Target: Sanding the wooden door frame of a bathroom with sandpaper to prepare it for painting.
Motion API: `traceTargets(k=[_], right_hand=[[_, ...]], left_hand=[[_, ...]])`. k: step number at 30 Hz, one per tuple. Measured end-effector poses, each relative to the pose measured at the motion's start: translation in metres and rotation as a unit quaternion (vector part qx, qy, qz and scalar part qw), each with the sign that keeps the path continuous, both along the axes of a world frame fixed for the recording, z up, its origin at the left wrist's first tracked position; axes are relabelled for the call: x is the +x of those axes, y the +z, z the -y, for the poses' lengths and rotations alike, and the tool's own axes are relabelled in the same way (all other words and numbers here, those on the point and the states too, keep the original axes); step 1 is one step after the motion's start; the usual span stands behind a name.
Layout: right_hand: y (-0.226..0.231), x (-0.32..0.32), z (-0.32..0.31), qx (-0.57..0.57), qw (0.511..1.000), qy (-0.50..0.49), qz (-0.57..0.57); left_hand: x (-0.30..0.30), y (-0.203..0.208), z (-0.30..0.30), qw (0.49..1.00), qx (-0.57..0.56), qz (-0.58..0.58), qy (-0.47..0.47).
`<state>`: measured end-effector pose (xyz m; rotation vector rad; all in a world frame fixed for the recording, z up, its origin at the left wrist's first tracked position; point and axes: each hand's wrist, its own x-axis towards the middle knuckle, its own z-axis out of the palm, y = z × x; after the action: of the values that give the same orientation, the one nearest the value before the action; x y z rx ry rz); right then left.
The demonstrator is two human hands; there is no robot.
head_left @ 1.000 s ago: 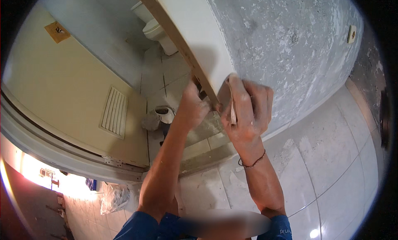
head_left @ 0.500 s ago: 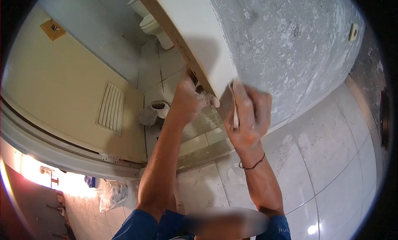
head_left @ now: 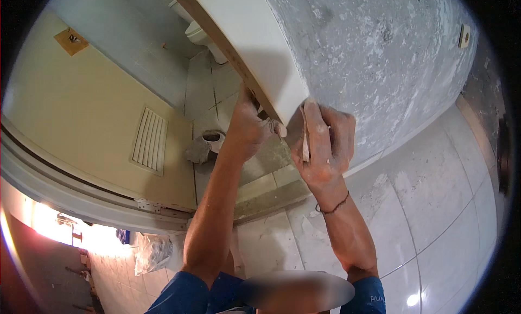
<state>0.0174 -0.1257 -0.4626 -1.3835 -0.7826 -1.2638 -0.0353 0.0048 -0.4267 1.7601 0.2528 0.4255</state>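
My left hand [head_left: 248, 128], dusted with pale powder, is wrapped around the lower part of a white door frame [head_left: 266, 59], by its brown edge [head_left: 227, 49]. Its thumb points toward the frame's face; the other fingers are partly hidden behind the edge. Just to the right, my right hand [head_left: 328, 146] pinches a folded sheet of sandpaper [head_left: 297, 130], grey with a pale edge. The sheet touches or nearly touches the frame where it meets the patchy grey wall [head_left: 374, 53].
A cream door [head_left: 92, 102] with a louvred vent [head_left: 148, 141] stands at left. Beyond the doorway are a toilet [head_left: 198, 34] and a white bucket [head_left: 213, 139] beside a grey bundle. A raised sill [head_left: 271, 201] crosses the tiled floor [head_left: 434, 221]. Clear plastic [head_left: 152, 254] lies lower left.
The view has shifted slightly. My right hand keeps its grip on the sandpaper with a small movement near the frame's edge, and my left hand stays on the frame.
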Motion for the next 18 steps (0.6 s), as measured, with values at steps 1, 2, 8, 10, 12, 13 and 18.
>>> traceTargets(k=[1, 2, 8, 10, 12, 13, 18], right_hand=[[0.005, 0.001, -0.001, 0.006, 1.000, -0.002, 0.011], [0.010, 0.001, -0.001, 0.012, 1.000, -0.002, 0.023], [-0.010, -0.001, 0.004, -0.022, 0.999, -0.020, 0.028], [-0.012, 0.002, 0.000, -0.007, 0.999, -0.028, 0.038], [0.001, 0.000, 0.003, -0.024, 0.999, -0.003, 0.031], [0.004, 0.001, 0.001, -0.025, 0.999, -0.003, 0.030], [-0.011, -0.001, 0.004, -0.037, 0.999, 0.007, 0.031]], left_hand=[[0.001, -0.005, -0.003, 1.000, 0.012, 0.015, -0.005], [0.001, -0.005, -0.003, 0.999, 0.023, 0.029, -0.007], [-0.003, 0.008, 0.004, 1.000, 0.012, -0.028, 0.000], [-0.002, 0.008, 0.009, 0.999, 0.027, -0.027, 0.017], [0.000, 0.007, 0.008, 0.998, 0.039, -0.028, 0.036], [0.001, 0.006, 0.005, 0.998, 0.044, -0.011, 0.033], [-0.003, 0.012, 0.007, 0.998, 0.056, 0.008, 0.012]])
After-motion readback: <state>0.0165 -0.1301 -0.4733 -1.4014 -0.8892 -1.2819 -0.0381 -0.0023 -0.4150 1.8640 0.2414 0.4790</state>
